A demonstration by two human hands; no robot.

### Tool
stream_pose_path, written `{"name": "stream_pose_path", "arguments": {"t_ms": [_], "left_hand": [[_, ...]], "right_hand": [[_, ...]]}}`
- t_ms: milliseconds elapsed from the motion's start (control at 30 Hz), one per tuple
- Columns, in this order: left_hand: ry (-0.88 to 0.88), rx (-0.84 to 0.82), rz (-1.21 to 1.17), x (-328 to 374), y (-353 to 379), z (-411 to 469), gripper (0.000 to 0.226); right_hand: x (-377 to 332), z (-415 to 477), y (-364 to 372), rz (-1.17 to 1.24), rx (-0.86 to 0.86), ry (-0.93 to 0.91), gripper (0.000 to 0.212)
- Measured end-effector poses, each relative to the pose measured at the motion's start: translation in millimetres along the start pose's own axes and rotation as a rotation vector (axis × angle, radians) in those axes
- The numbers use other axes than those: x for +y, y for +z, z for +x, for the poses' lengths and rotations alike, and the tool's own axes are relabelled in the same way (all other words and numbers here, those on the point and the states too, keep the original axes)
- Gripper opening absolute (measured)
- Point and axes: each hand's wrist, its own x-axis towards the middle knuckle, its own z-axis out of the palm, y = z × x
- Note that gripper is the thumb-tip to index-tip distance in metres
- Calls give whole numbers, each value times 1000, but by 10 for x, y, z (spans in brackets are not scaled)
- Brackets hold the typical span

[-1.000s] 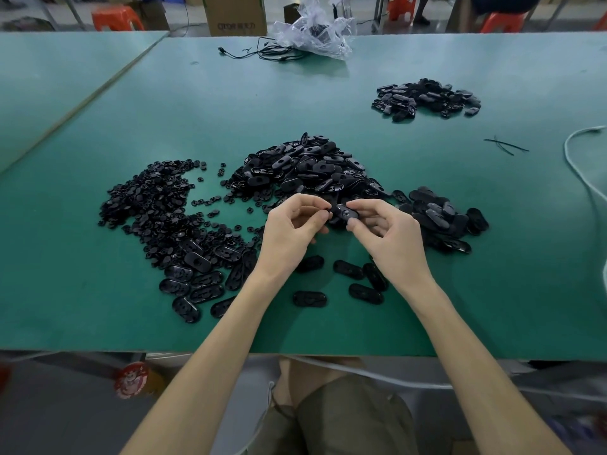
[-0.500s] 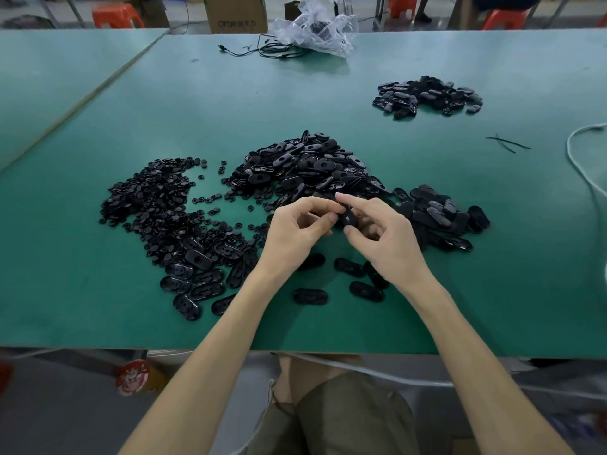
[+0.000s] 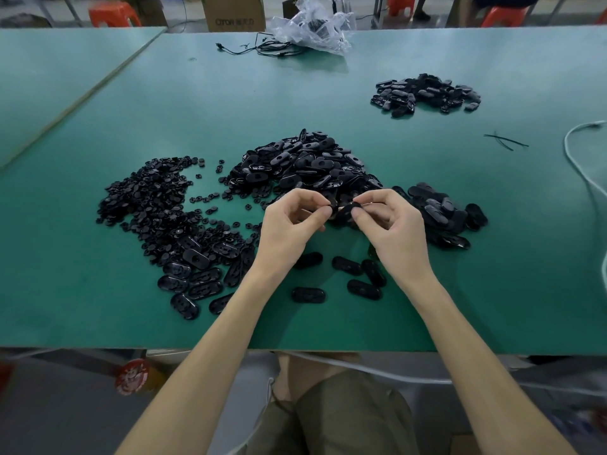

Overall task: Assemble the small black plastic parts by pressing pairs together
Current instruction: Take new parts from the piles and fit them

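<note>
Black plastic parts [image 3: 343, 211]: pinched between thumb and forefinger of left hand [image 3: 289, 224] and of right hand [image 3: 391, 224], other fingers loosely curled; held above desk [image 3: 131, 307], just near of big pile [image 3: 302, 165]. Probably needed edges lined up square before one even squeeze.

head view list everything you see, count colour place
table: one, green, under everything
round parts: many, black, pile at left
oval parts: many, black, centre pile
right pile: many, black ovals, right of centre pile
far pile: many, black, far right
loose ovals: about five, black, near edge
bag: one, clear, far edge
black cable: one, beside bag
white cable: one, right edge
box: one, brown, behind table
held part: one seen, black, in front of centre pile
left hand: pinches held part
right hand: pinches held part
</note>
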Motion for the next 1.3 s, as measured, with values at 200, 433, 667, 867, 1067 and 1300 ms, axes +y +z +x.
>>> {"name": "stream_pose_path", "arguments": {"t_ms": [200,433,667,867,1067,1300], "left_hand": [[-6,-20,43,-17,0,9,9],[-24,3,53,-4,2,9,8],[-52,0,70,-3,5,14,5],[-69,-38,78,17,29,0,7],[-76,-23,97,33,37,-6,8],[-76,-18,117,26,28,-3,8]], "right_hand": [[-20,7,9,72,4,25,17],[-32,2,20,52,-21,60,15],[-33,2,25,39,-63,40,24],[-26,2,16,64,-61,42,22],[-17,4,9,49,-87,31,23],[-16,7,16,115,-112,42,22]]}}
